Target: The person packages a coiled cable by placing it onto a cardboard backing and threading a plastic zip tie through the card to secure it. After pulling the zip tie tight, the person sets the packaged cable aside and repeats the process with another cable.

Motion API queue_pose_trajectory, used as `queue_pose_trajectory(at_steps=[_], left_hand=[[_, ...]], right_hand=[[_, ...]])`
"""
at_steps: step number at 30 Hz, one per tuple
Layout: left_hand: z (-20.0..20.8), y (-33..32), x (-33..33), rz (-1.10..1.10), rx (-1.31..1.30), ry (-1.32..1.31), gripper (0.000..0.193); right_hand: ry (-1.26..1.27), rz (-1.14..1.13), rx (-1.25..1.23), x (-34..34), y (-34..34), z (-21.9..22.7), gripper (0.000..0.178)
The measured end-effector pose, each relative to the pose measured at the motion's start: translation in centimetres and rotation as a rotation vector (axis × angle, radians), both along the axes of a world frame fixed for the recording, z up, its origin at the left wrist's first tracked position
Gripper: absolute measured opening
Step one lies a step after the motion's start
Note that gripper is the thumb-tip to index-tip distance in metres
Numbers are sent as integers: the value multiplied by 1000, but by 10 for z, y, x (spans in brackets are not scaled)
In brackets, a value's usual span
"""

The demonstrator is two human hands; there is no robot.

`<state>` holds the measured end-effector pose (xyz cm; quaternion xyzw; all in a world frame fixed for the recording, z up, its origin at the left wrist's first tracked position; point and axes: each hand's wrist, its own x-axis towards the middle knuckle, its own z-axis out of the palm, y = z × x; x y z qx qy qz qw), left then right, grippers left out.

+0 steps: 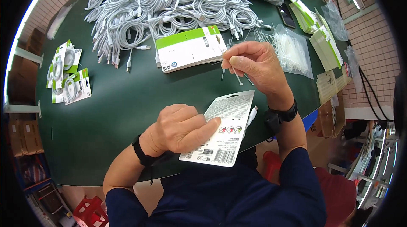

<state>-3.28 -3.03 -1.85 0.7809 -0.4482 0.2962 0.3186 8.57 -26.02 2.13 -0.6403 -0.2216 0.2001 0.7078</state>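
Observation:
My left hand (183, 128) is closed on a white cardboard packaging card (231, 119), its printed back facing up, tilted over the table's near edge. Behind the card a white cable sticks out, its plug (253, 114) showing at the right edge; the rest of it is hidden. My right hand (256, 65) pinches a thin white cable tie (237, 76) between thumb and fingers, above and beyond the card. Just left of that hand lies a stack of green-and-white cards (190, 51). To its right is a clear bag of white cable ties (290, 53), some spilling out.
A large heap of coiled white cables (169, 6) covers the far side of the green table (114, 112). Several carded cables (68, 74) lie at the left. More stacks of cards (324, 44) and a dark phone (286, 16) are at the right. A red stool (90, 212) stands below.

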Motion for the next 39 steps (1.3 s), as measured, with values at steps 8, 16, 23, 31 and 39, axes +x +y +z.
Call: queue_pose_trajectory(at_steps=[8,16,23,31,39], left_hand=[[5,-3,-3,-13,24,-73,38],[7,-10,-3,-66,8,-141,33],[6,-10,-7,-70,7,-108,43],[6,-11,-6,-58,-38,-124,34],[7,-6,-11,-42,18,-62,44]], right_hand=[[-85,107,-61,-12,5,6,18],[-481,242,51,-26,7,26,18],[-499,268,-4,-37,8,27,23],[-487,343,-62,-36,5,27,23],[-444,455,-104,-35,6,25,17]])
